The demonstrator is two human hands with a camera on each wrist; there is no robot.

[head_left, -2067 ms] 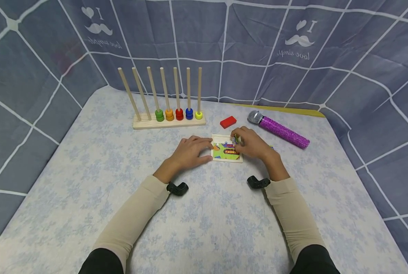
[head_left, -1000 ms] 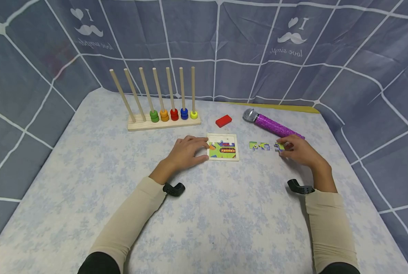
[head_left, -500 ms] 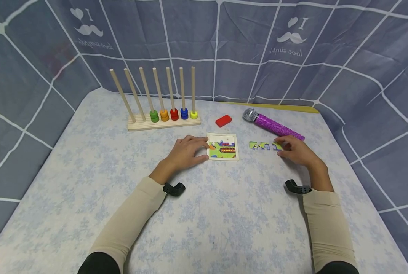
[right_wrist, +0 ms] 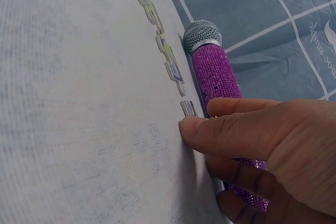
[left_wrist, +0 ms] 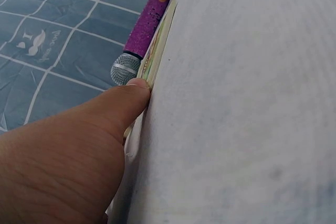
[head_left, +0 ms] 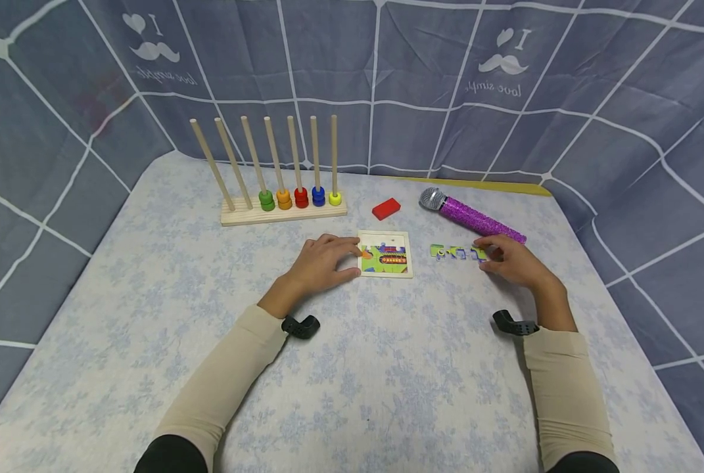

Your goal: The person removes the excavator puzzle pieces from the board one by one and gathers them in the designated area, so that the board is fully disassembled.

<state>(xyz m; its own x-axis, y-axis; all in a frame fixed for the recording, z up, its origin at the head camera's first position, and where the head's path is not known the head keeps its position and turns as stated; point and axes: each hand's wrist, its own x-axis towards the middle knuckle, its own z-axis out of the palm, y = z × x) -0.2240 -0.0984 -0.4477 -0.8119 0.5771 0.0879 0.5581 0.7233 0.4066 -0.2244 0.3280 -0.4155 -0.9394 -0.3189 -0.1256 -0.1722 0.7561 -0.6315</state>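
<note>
A jigsaw tray (head_left: 385, 275) with a pale wooden rim lies mid-table, colourful pieces covering its lower part. My left hand (head_left: 322, 264) rests at its left side, thumb and forefinger spread along the rim. In the left wrist view the thumb (left_wrist: 134, 95) touches the tray's edge. To the right, my right hand (head_left: 514, 263) pinches a puzzle piece (head_left: 478, 253) between thumb and fingers, low over the table. Fingertips partly cover that piece (right_wrist: 188, 108) in the right wrist view. A green puzzle piece (head_left: 437, 251) and a purple-green one (head_left: 459, 253) lie beside it.
A purple glittery microphone (head_left: 476, 218) lies just behind the right hand. Behind the tray sits a red block (head_left: 386, 209). A wooden peg rack (head_left: 281, 215) with coloured rings stands at the back left, before a grey-blue curtain (head_left: 340, 72).
My right hand has gone from over the tray out to the loose pieces at the right. The pinched piece has shifted slightly left. My left hand has stayed at the tray.
</note>
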